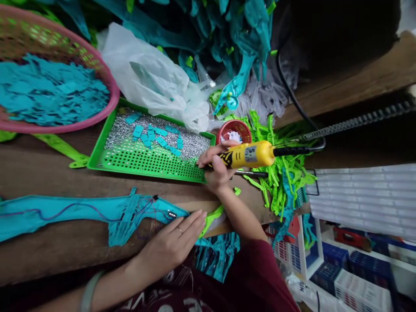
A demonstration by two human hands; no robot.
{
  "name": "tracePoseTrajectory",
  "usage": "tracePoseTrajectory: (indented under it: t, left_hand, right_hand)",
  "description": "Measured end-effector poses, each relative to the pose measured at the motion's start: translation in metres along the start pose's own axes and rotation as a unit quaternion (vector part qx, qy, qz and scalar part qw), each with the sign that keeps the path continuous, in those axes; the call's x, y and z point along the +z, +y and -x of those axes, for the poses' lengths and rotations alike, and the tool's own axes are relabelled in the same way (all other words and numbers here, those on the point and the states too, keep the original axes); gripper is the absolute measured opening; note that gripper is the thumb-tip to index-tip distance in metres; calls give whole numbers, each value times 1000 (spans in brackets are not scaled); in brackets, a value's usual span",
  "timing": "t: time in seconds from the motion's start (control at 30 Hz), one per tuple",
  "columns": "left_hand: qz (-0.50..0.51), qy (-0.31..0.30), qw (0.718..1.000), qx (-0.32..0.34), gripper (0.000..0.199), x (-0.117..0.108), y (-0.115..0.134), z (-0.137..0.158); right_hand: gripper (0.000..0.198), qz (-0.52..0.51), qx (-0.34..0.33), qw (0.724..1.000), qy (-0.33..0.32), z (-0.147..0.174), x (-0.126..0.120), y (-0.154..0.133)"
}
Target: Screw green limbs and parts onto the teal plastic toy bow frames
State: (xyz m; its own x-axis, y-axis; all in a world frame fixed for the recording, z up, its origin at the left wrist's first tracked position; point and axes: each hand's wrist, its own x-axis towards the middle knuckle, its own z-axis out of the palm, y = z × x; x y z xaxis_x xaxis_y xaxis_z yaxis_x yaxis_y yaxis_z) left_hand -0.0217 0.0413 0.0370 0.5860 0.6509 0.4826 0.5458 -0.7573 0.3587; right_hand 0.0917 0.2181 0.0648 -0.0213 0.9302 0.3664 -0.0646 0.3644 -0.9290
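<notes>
My right hand (218,171) is wrapped round a yellow electric screwdriver (250,155), whose cord runs off to the right. Its fingertips are at the right end of a green tray (146,168) of small silver screws, where several teal plastic pieces (161,141) also lie; the screwdriver's tip is hidden. Flat and with its fingers stretched out, my left hand (175,240) rests over the right end of a long teal plastic shell (84,208). Thin wires and a small metal spring-like part (172,214) sit in that shell. A bright green part (211,219) lies beyond my left fingertips.
A pink basket (110,99) of teal pieces stands back left, beside a white plastic bag (146,73). Teal shells (208,30) are heaped behind. A small red basket (246,130) and piled green parts (276,173) are at the right. Another screwdriver (253,173) lies near my right wrist.
</notes>
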Motion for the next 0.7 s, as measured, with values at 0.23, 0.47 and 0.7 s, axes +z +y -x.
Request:
tracePoseTrajectory:
  t: [0.23, 0.47, 0.7]
  left_hand:
    - [-11, -23, 1000, 1, 46, -3, -1, -1]
    - [-44, -62, 997, 12, 53, -1, 1, 2]
    - [-55, -51, 997, 28, 49, 0, 8, 14]
  right_hand:
    - [33, -30, -10, 999, -21, 2, 2, 0]
    - [43, 0, 37, 999, 15, 4, 6, 6]
    - [38, 20, 19, 999, 46, 8, -9, -46]
